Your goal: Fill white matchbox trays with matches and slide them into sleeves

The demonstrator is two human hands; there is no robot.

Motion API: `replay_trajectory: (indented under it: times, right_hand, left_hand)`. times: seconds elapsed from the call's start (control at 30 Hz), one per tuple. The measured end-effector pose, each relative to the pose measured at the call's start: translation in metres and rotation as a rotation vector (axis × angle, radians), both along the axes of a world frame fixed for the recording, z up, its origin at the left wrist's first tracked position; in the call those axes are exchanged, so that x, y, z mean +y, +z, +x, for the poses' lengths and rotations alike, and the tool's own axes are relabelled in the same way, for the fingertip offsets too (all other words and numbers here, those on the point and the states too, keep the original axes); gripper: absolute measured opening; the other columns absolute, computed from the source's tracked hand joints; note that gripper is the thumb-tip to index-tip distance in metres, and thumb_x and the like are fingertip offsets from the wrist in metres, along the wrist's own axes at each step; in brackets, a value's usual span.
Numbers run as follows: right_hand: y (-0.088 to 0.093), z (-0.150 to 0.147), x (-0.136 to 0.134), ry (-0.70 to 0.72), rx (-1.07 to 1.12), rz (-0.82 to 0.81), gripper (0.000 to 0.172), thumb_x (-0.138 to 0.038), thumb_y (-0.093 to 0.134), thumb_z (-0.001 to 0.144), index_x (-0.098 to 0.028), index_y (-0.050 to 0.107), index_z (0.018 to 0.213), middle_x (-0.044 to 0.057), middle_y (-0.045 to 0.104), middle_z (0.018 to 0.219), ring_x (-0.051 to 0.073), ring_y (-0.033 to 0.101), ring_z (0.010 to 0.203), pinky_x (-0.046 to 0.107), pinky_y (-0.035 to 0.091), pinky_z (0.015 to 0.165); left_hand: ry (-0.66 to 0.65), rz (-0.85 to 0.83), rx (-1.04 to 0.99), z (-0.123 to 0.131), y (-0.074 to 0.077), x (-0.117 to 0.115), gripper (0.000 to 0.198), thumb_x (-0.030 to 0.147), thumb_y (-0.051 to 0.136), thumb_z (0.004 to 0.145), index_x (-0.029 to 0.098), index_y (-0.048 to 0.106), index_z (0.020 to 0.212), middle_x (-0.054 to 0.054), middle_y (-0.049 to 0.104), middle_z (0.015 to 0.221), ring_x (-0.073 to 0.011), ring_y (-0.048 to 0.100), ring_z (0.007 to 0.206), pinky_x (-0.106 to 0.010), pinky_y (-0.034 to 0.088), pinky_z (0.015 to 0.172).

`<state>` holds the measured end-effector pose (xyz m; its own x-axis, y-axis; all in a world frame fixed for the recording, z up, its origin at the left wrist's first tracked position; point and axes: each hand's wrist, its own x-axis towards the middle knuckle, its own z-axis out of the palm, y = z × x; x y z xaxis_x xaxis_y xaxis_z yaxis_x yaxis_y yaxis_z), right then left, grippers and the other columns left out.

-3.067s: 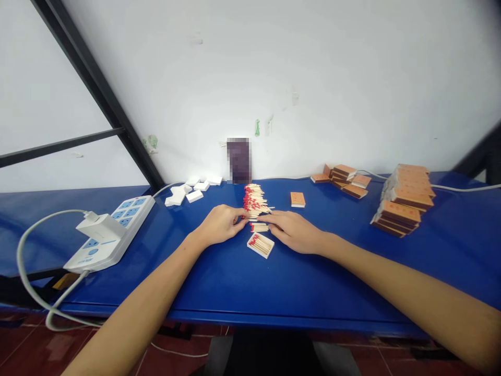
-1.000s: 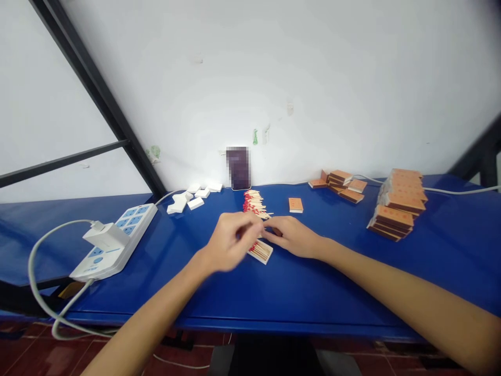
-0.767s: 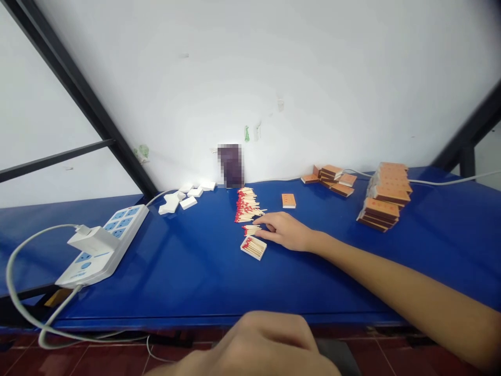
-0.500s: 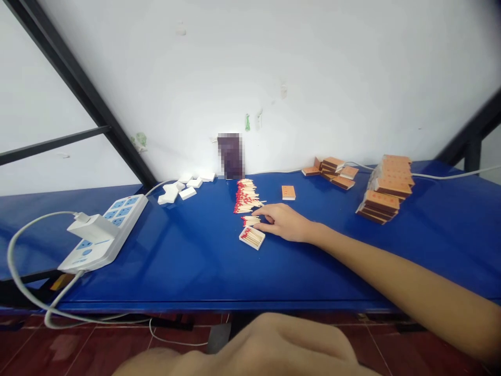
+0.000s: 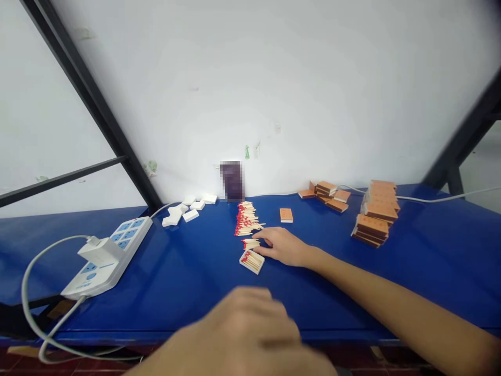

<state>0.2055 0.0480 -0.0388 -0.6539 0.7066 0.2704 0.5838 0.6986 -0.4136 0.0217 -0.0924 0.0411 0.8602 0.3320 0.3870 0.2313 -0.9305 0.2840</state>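
On the blue table, my right hand (image 5: 284,246) has its thumb and index finger closed around the tail ends of a small bunch of matches (image 5: 249,244). Right in front of it lies an open white matchbox tray (image 5: 261,270), holding several red-tipped matches. Beyond the bunch, a long pile of loose matches (image 5: 246,219) runs toward the wall. My left hand (image 5: 242,334) hovers large and blurred in the near foreground, its back to me. Its fingers look bent, but their tips are hidden. A single orange matchbox cover (image 5: 286,214) lies behind my right hand.
Several white trays (image 5: 191,214) lie at the back left. A power strip (image 5: 113,256) with a plugged-in charger and looping cable stands at left. Orange boxes lie in a loose heap (image 5: 326,194) and in stacked rows (image 5: 376,214) at right. A pixelated dark object (image 5: 232,181) leans on the wall.
My left hand has risen over the table's front edge and its fingers have come more into view. The view has tilted up. My right hand stays at the small bunch.
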Motion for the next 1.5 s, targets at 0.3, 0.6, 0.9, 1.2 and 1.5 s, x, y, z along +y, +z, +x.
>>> replay_trajectory:
  times: [0.3,0.6,0.9,1.2,1.5]
  right_hand:
    - [0.001,-0.002,-0.002,0.007,0.013,-0.012,0.036,-0.043,0.053,0.095,-0.018,0.068,0.118,0.005,0.07,0.085,0.016,0.06,0.072,0.025,0.038,0.065]
    - [-0.001,-0.002,-0.001,-0.027,-0.012,-0.001,0.038,-0.044,0.052,0.095,-0.017,0.068,0.117,0.004,0.066,0.079,0.015,0.055,0.068,0.026,0.036,0.065]
    - [0.002,-0.002,-0.002,0.0,-0.046,-0.017,0.034,-0.041,0.046,0.099,-0.02,0.073,0.096,0.002,0.066,0.073,0.014,0.053,0.066,0.025,0.032,0.062]
    - [0.0,-0.006,-0.004,-0.062,-0.056,-0.04,0.036,-0.039,0.043,0.1,-0.023,0.075,0.098,0.003,0.074,0.086,0.015,0.06,0.073,0.025,0.034,0.062]
    - [-0.001,-0.011,-0.006,-0.172,-0.084,0.017,0.026,-0.031,0.051,0.097,-0.021,0.074,0.095,0.003,0.072,0.086,0.014,0.061,0.072,0.025,0.034,0.061]
  left_hand:
    - [0.427,-0.121,0.021,-0.037,-0.039,0.122,0.028,0.018,0.041,0.095,0.019,0.067,0.104,0.0,0.068,0.077,-0.0113,0.057,0.063,-0.022,0.039,0.061]
    - [0.467,-0.177,0.054,-0.056,-0.068,0.153,0.032,0.024,0.041,0.095,0.017,0.067,0.113,0.001,0.065,0.072,-0.01,0.05,0.055,-0.021,0.037,0.059]
    - [0.459,-0.211,0.141,-0.06,-0.074,0.146,0.038,0.037,0.046,0.097,0.019,0.066,0.124,0.003,0.057,0.06,-0.0099,0.045,0.052,-0.021,0.033,0.057]
    - [0.486,-0.182,0.149,-0.053,-0.074,0.143,0.043,0.051,0.045,0.097,0.021,0.071,0.114,-0.001,0.065,0.068,-0.0115,0.047,0.056,-0.022,0.03,0.056]
    - [0.428,-0.169,0.143,-0.049,-0.075,0.147,0.039,0.047,0.046,0.098,0.018,0.074,0.096,-0.002,0.065,0.068,-0.012,0.05,0.057,-0.023,0.033,0.058]
